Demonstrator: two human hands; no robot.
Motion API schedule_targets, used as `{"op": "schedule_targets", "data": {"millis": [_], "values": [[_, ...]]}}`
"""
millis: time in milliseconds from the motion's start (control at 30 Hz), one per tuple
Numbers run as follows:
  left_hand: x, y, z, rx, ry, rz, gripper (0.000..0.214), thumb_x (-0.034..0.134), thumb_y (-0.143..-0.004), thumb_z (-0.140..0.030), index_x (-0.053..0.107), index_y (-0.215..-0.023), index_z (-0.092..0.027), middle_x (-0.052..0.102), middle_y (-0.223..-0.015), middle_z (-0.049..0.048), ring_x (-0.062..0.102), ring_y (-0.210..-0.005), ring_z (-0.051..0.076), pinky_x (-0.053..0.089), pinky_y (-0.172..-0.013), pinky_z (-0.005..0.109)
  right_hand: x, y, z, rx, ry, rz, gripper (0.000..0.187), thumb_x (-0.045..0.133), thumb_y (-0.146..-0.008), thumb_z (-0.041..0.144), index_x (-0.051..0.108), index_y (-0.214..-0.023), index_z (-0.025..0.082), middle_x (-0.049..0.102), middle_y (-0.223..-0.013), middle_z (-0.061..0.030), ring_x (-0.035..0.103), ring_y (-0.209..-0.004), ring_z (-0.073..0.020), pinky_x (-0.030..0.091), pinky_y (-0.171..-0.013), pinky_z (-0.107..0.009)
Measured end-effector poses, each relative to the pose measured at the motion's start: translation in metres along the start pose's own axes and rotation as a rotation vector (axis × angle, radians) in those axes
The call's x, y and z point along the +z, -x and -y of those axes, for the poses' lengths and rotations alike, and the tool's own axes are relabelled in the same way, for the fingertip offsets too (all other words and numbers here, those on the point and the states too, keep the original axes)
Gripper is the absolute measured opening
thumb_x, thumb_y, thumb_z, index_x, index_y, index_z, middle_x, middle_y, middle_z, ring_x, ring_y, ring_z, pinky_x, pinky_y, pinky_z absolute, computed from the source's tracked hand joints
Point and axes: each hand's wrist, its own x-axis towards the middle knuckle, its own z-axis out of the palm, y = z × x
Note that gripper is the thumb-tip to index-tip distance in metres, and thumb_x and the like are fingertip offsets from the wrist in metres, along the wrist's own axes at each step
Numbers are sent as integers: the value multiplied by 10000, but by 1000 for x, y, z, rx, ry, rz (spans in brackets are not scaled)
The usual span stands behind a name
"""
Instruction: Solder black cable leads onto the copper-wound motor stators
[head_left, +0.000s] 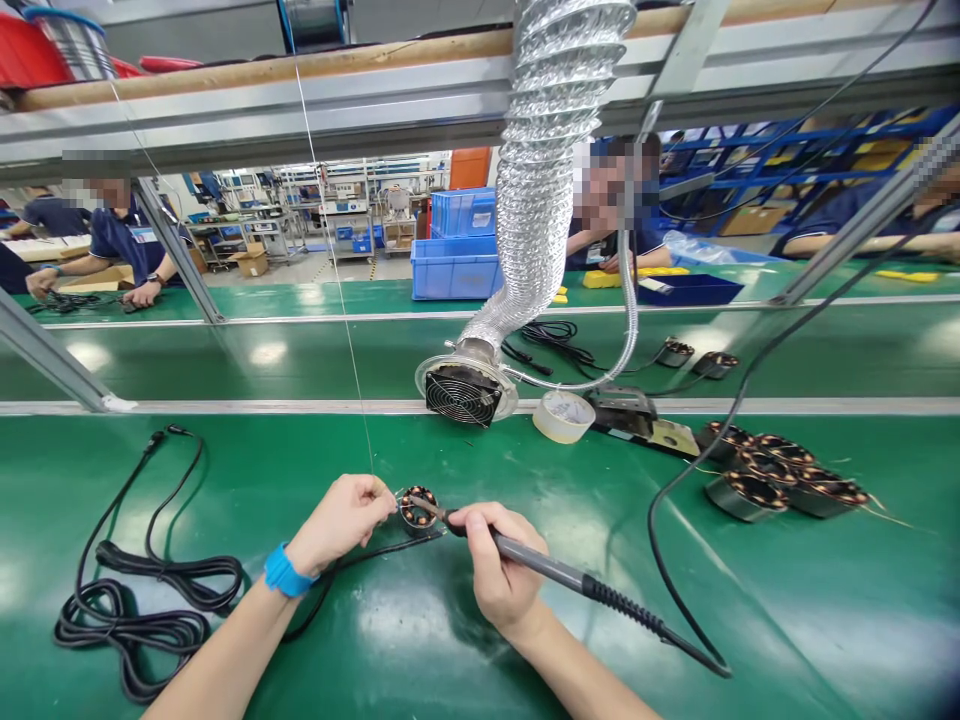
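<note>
My right hand [504, 560] is wrapped round the grey handle of a soldering iron [551, 568]. The iron's tip reaches over a small motor stator [418, 509] with copper windings, which sits on the green bench. Left of the stator, my left hand [349, 515], with a blue band at the wrist, pinches a thin solder wire [351, 345] that hangs from above. My fingertips hide the wire's end and cover part of the stator's short leads. From the stator's near side a black cable [382, 550] runs left beneath my left forearm.
Coiled black power cords [142, 610] lie at left. An exhaust hose [536, 160] with a round fan grille [463, 398] hangs behind the stator. Nearby stand a tape roll [564, 415], an iron stand [637, 420] and several stators [776, 475]. The iron's cord loops at right. Co-workers sit opposite.
</note>
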Motion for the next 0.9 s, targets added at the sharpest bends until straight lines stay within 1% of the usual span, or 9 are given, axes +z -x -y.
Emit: {"op": "schedule_targets", "data": {"millis": [200,367,467,567,633,700,767,800,900], "values": [[0,2,-1,0,-3,0,279,577,-768,-435,566,-696,-166,458,-577,-59,419,-433,81,330,-424,211,0,1,-2,14,25,7,256,481,-922,161,656,-740,207,706,-650,1,670,-548,-152,527,-546,-262],[0,1,-2,-1,23,-6,271,590,-754,-430,563,-678,-171,460,-570,-61,415,-418,77,324,-413,207,3,1,-7,22,28,0,238,489,-935,150,659,-779,206,708,-685,6,672,-588,-138,524,-576,-242],[1,1,-3,-8,34,-13,275,598,-742,-435,571,-678,-169,486,-590,-51,416,-416,75,329,-407,207,6,1,-10,57,10,44,199,501,-950,152,681,-879,199,712,-749,-11,665,-614,-139,529,-601,-250],[1,1,-5,-15,37,-16,291,600,-741,-456,569,-683,-172,473,-579,-55,405,-426,79,337,-412,209,11,2,-14,134,-5,150,214,499,-965,168,672,-1085,206,686,-856,-37,665,-720,-155,543,-680,-275],[1,0,-5,-9,39,-6,319,595,-750,-490,561,-686,-179,438,-533,-67,397,-436,89,342,-427,212,15,4,-17,170,15,235,314,535,-939,179,608,-1241,225,655,-1001,-68,662,-886,-190,548,-805,-324],[1,0,-5,5,44,14,365,586,-762,-538,543,-680,-185,426,-493,-69,397,-445,98,350,-451,219,19,8,-22,199,27,315,515,635,-862,178,516,-1358,248,595,-1166,-95,632,-1019,-223,530,-908,-373],[1,0,-3,16,50,31,417,576,-767,-591,526,-678,-187,440,-491,-63,397,-448,98,350,-471,227,23,12,-29,220,9,397,721,736,-766,153,447,-1416,270,532,-1264,-100,617,-1051,-231,522,-939,-379],[0,0,-2,14,51,36,441,574,-763,-617,521,-682,-187,448,-506,-61,388,-448,95,337,-470,227,24,13,-33,221,-8,443,782,762,-737,131,429,-1428,280,510,-1292,-97,615,-1055,-225,519,-943,-369],[-2,-1,-2,-13,52,21,496,585,-742,-674,524,-705,-184,425,-571,-68,312,-466,79,237,-451,219,24,14,-41,195,-48,539,813,760,-738,72,411,-1435,299,482,-1310,-79,605,-1057,-199,502,-955,-337]]}}
